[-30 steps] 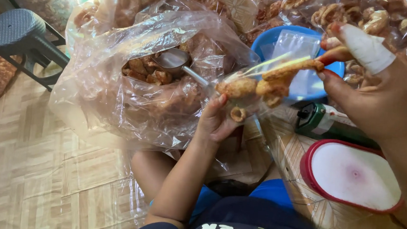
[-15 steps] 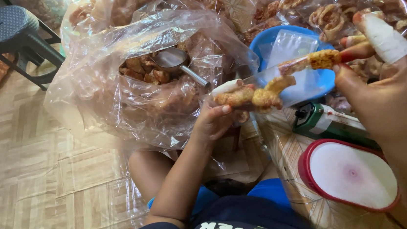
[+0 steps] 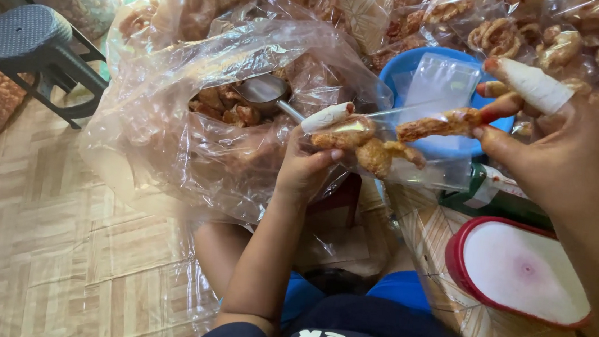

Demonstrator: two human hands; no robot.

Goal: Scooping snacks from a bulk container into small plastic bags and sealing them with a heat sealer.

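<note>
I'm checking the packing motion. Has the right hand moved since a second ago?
Yes. The right hand has lifted slightly up the frame, its wrapped finger now above the blue basin rim's right side.

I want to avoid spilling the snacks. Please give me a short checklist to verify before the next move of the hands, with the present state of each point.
1. Left hand grips the small clear bag at its end: ok.
2. Right hand pinches a fried snack piece at the bag's other end: ok.
3. Piece fully inside the bag: cannot tell, the clear film hides the edge.
4. Pieces already in the bag stay inside: ok, none is falling.
5. Metal scoop rests in the big plastic sack, away from both hands: ok.
6. Blue basin lies under the small bag to catch drops: ok.
</note>
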